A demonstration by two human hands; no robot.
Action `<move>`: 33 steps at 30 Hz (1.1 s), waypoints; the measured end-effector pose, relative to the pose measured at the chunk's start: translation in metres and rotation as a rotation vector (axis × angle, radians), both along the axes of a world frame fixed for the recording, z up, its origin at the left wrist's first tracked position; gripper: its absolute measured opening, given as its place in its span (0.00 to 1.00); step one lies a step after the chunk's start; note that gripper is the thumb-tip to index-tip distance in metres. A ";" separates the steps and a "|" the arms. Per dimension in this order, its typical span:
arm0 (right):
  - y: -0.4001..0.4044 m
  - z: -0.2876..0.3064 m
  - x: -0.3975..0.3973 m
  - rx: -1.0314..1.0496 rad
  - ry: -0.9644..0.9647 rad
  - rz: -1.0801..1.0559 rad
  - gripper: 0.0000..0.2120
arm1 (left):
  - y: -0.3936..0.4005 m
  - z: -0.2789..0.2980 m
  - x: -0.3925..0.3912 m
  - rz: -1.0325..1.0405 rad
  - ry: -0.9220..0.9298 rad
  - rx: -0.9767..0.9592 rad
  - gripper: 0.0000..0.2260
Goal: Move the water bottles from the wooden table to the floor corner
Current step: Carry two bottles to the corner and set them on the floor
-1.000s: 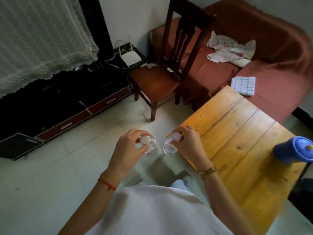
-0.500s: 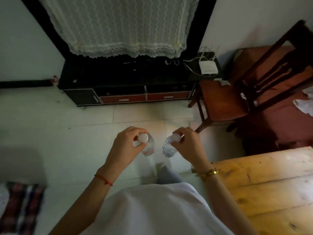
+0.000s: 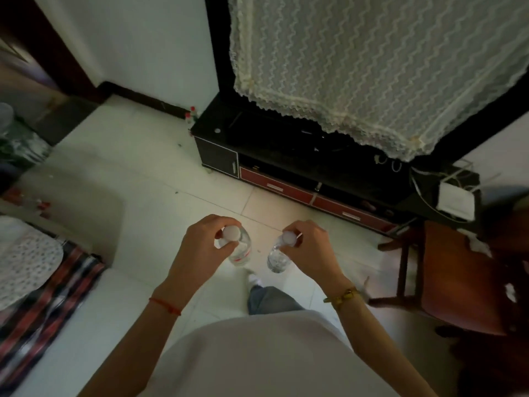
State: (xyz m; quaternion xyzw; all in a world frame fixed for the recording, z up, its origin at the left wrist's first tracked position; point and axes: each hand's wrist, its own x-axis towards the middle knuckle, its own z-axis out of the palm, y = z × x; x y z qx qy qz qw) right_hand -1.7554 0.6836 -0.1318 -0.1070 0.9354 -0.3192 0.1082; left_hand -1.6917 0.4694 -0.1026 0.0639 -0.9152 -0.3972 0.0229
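Note:
My left hand [image 3: 197, 247] grips a clear water bottle [image 3: 242, 249] with a white cap by its neck, hanging upright over the white tiled floor. My right hand [image 3: 310, 247] holds a second clear water bottle [image 3: 277, 260] the same way, a little to the right. Both bottles hang in front of my body. Two small bottles with red caps [image 3: 190, 115] stand on the floor in the far corner, between the wall and the left end of the black cabinet. The wooden table is out of view.
A low black cabinet [image 3: 220, 157] with red drawers runs along the far wall under a lace-covered screen [image 3: 372, 67]. A wooden chair [image 3: 458, 279] stands at the right. A plaid cloth [image 3: 43, 305] lies at the left edge. A doorway opens at the far left.
The view has swung left: the wooden table and sofa have left the frame and the floor corner with bottles has come into sight. Both hands still carry their bottles.

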 end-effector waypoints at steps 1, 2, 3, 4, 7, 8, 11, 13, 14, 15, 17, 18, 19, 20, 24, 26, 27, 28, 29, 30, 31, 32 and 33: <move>-0.010 0.000 -0.017 0.005 0.005 0.034 0.09 | -0.008 0.000 -0.011 0.032 -0.001 0.000 0.16; -0.021 0.000 -0.033 0.007 0.012 0.064 0.09 | -0.017 0.000 -0.021 0.064 -0.002 -0.004 0.16; -0.032 0.000 -0.050 0.006 0.016 0.093 0.08 | -0.025 0.000 -0.031 0.096 0.000 -0.010 0.16; -0.044 0.000 -0.066 0.002 0.016 0.121 0.08 | -0.033 -0.001 -0.041 0.125 0.004 -0.018 0.15; -0.079 -0.002 -0.112 -0.013 0.009 0.209 0.08 | -0.059 -0.002 -0.070 0.203 0.025 -0.036 0.14; -0.091 -0.003 -0.126 -0.017 0.007 0.237 0.08 | -0.069 -0.002 -0.078 0.228 0.025 -0.034 0.14; -0.127 -0.005 -0.165 -0.019 -0.009 0.294 0.10 | -0.098 -0.003 -0.103 0.294 0.016 -0.025 0.13; -0.151 -0.007 -0.189 -0.033 -0.036 0.315 0.11 | -0.120 -0.002 -0.120 0.331 0.012 -0.014 0.13; -0.164 -0.007 -0.200 -0.035 -0.042 0.329 0.10 | -0.131 -0.002 -0.128 0.351 0.009 -0.010 0.13; -0.177 -0.007 -0.211 -0.040 -0.037 0.342 0.09 | -0.142 -0.002 -0.137 0.368 0.005 -0.010 0.14; -0.204 -0.009 -0.232 -0.063 -0.007 0.351 0.07 | -0.167 -0.003 -0.154 0.392 0.004 -0.018 0.14; -0.219 -0.010 -0.242 -0.070 0.003 0.352 0.07 | -0.180 -0.005 -0.164 0.398 0.002 -0.020 0.14; -0.234 -0.012 -0.252 -0.066 0.004 0.357 0.07 | -0.193 -0.006 -0.172 0.399 -0.002 -0.022 0.14; -0.249 -0.014 -0.261 -0.056 -0.001 0.366 0.08 | -0.207 -0.007 -0.181 0.397 -0.007 -0.024 0.14; -0.317 -0.019 -0.298 -0.043 -0.006 0.370 0.10 | -0.272 -0.007 -0.218 0.379 -0.001 -0.025 0.14; -0.351 -0.018 -0.315 -0.051 -0.014 0.347 0.10 | -0.306 -0.005 -0.237 0.347 0.006 -0.025 0.14; -0.368 -0.017 -0.323 -0.060 -0.017 0.334 0.10 | -0.323 -0.004 -0.246 0.331 0.009 -0.022 0.14; -0.384 -0.016 -0.331 -0.071 -0.013 0.322 0.10 | -0.338 -0.003 -0.255 0.319 0.011 -0.020 0.13; -0.401 -0.014 -0.340 -0.079 -0.006 0.313 0.09 | -0.355 -0.002 -0.265 0.307 0.013 -0.021 0.13; -0.417 -0.013 -0.349 -0.083 0.001 0.304 0.09 | -0.371 -0.002 -0.275 0.298 0.016 -0.022 0.13; -0.433 -0.013 -0.358 -0.085 0.004 0.294 0.10 | -0.387 -0.002 -0.285 0.291 0.022 -0.020 0.13; -0.448 -0.011 -0.367 -0.089 -0.001 0.285 0.10 | -0.403 -0.003 -0.296 0.285 0.024 -0.017 0.14; -0.462 -0.010 -0.376 -0.096 -0.011 0.277 0.11 | -0.418 -0.002 -0.307 0.276 0.022 -0.014 0.14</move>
